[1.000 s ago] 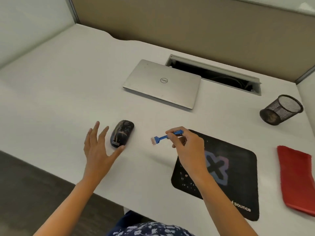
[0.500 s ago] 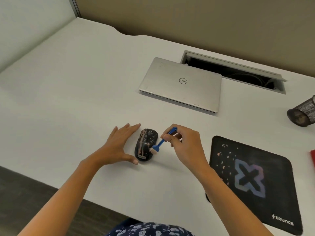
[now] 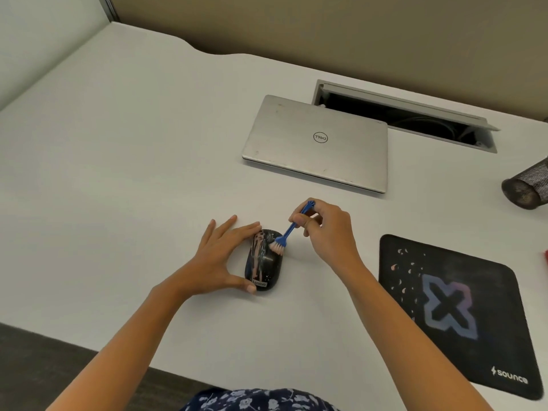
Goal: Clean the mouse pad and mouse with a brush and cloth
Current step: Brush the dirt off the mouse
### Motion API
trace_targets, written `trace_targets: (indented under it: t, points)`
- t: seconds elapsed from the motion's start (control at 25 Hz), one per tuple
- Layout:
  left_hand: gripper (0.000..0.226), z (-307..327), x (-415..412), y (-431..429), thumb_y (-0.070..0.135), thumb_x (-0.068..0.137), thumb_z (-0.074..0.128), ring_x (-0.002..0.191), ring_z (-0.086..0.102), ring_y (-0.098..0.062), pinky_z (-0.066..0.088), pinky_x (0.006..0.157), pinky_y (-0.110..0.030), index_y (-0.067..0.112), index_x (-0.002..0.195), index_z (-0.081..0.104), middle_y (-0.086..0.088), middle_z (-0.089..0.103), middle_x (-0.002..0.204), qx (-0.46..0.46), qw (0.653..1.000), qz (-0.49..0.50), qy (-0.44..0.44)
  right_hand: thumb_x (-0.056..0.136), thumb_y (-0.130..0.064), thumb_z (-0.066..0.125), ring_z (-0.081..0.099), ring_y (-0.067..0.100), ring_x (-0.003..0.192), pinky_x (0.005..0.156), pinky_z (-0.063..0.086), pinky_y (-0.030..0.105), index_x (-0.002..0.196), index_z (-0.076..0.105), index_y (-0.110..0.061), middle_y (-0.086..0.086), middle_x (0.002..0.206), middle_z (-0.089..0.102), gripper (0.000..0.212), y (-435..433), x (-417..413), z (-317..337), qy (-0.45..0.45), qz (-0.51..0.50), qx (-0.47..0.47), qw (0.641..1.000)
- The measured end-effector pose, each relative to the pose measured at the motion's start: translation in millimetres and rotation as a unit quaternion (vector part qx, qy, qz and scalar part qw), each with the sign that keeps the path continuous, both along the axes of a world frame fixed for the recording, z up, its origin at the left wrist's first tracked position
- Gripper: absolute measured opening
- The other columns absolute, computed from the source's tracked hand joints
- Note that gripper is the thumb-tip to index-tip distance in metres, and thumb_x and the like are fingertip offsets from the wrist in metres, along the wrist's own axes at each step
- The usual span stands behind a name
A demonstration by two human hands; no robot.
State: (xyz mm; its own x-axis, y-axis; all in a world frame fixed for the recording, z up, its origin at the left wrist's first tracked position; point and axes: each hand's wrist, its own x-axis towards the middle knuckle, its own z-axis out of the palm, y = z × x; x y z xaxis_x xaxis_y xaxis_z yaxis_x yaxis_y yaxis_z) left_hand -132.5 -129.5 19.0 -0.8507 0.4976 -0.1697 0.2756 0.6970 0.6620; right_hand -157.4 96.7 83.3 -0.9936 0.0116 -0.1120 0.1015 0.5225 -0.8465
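Two hands, one mouse, one brush on the white desk [image 3: 118,173].
Left hand [image 3: 219,256] braces the black mouse [image 3: 264,261], fingers straight and close together, thumb at its near end. Right hand [image 3: 326,229] pinches the blue brush [image 3: 292,228], bristles touching the mouse's top. One mouse pad [image 3: 456,315] well to the right, one closed laptop [image 3: 317,143] behind.

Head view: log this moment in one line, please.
step: brushing mouse | left hand: braces mouse, fingers straight | right hand: pinches brush, bristles on mouse top | mouse pad: apart, untouched
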Motion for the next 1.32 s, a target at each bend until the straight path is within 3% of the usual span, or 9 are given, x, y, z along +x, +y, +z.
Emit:
trace_targets:
  t: [0.2, 0.4, 0.56, 0.68, 0.88, 0.96, 1.12, 1.24, 1.32]
  points:
    - [0.108, -1.4, 1.4, 0.4, 0.082, 0.057, 0.063, 0.144, -0.013, 0.001, -0.017, 0.116, -0.036, 0.043, 0.147, 0.018, 0.032, 0.013, 0.152, 0.004, 1.0, 0.003, 0.012, 0.089, -0.013, 0.064, 0.054, 0.005, 0.061, 0.057, 0.042, 0.005, 0.086, 0.066, -0.02, -0.013, 0.075, 0.061, 0.007, 0.4, -11.8, 0.5, 0.017, -0.075, -0.012, 0.997]
    - [0.109, -3.9, 0.8, 0.4, 0.082, 0.058, 0.062, 0.144, -0.014, 0.0, -0.017, 0.116, -0.037, 0.042, 0.148, 0.017, 0.03, 0.013, 0.153, 0.001, 1.0, 0.005, 0.018, 0.089, -0.016, 0.064, 0.053, 0.006, 0.056, 0.057, 0.042, 0.01, 0.084, 0.067, -0.021, -0.013, 0.072, 0.063, 0.007, -1.4, 3.7, 0.1, -0.009, -0.032, -0.01, 0.999]
    - [0.108, -4.7, 1.9, 0.6, 0.082, 0.058, 0.063, 0.145, -0.012, -0.001, -0.016, 0.116, -0.037, 0.042, 0.148, 0.018, 0.03, 0.015, 0.153, 0.007, 1.0, 0.007, 0.025, 0.09, -0.018, 0.063, 0.056, 0.009, 0.068, 0.06, 0.044, 0.012, 0.091, 0.07, -0.021, -0.01, 0.084, 0.065, 0.007, 4.0, -5.0, -3.9, 0.012, -0.117, 0.015, 0.993]
    - [0.108, -4.0, 1.3, 0.6, 0.081, 0.058, 0.063, 0.145, -0.012, -0.002, -0.016, 0.116, -0.038, 0.041, 0.148, 0.018, 0.029, 0.015, 0.154, 0.005, 1.0, 0.007, 0.026, 0.09, -0.02, 0.064, 0.056, 0.002, 0.061, 0.058, 0.043, 0.01, 0.086, 0.068, -0.024, -0.014, 0.077, 0.065, 0.007, 1.5, -9.2, -2.5, -0.001, -0.08, -0.022, 0.997]
    - [0.108, -2.2, 1.9, 0.2, 0.081, 0.059, 0.064, 0.144, -0.012, -0.001, -0.016, 0.117, -0.039, 0.042, 0.148, 0.018, 0.031, 0.014, 0.153, 0.005, 1.0, 0.011, 0.02, 0.092, -0.03, 0.061, 0.058, 0.011, 0.08, 0.069, 0.047, 0.019, 0.101, 0.068, -0.015, -0.004, 0.094, 0.067, 0.019, -1.0, -11.8, -15.3, -0.002, -0.134, 0.056, 0.989]
    - [0.107, -1.7, 1.5, 0.4, 0.081, 0.059, 0.063, 0.145, -0.012, -0.001, -0.015, 0.117, -0.04, 0.043, 0.148, 0.018, 0.031, 0.014, 0.153, 0.002, 1.0, 0.01, 0.019, 0.092, -0.031, 0.06, 0.058, 0.011, 0.079, 0.067, 0.046, 0.02, 0.1, 0.069, -0.016, -0.005, 0.093, 0.067, 0.018, -3.0, -12.4, -15.1, -0.006, -0.119, 0.023, 0.993]
    - [0.108, -1.7, 1.5, 0.4, 0.082, 0.058, 0.063, 0.145, -0.012, -0.001, -0.014, 0.117, -0.042, 0.043, 0.148, 0.018, 0.03, 0.014, 0.154, 0.003, 1.0, 0.009, 0.017, 0.094, -0.032, 0.057, 0.054, 0.009, 0.073, 0.059, 0.037, 0.012, 0.1, 0.066, -0.017, -0.009, 0.09, 0.063, 0.018, -1.7, -10.0, -11.0, 0.018, -0.139, 0.11, 0.984]
    - [0.107, -1.3, 1.5, 0.5, 0.081, 0.058, 0.063, 0.145, -0.012, -0.001, -0.014, 0.117, -0.043, 0.042, 0.148, 0.019, 0.03, 0.015, 0.154, 0.002, 1.0, 0.011, 0.017, 0.093, -0.031, 0.059, 0.056, 0.009, 0.07, 0.059, 0.038, 0.015, 0.097, 0.068, -0.019, -0.007, 0.089, 0.067, 0.016, -2.2, -8.2, -7.7, 0.01, -0.096, 0.044, 0.994]
    - [0.107, -1.2, 1.3, 1.0, 0.081, 0.058, 0.064, 0.145, -0.012, -0.001, -0.014, 0.117, -0.042, 0.043, 0.148, 0.019, 0.03, 0.015, 0.153, 0.003, 1.0, 0.01, 0.017, 0.094, -0.032, 0.058, 0.053, 0.009, 0.065, 0.058, 0.037, 0.016, 0.098, 0.067, -0.018, -0.006, 0.09, 0.067, 0.018, -3.7, -6.4, -9.3, 0.033, -0.095, 0.112, 0.989]
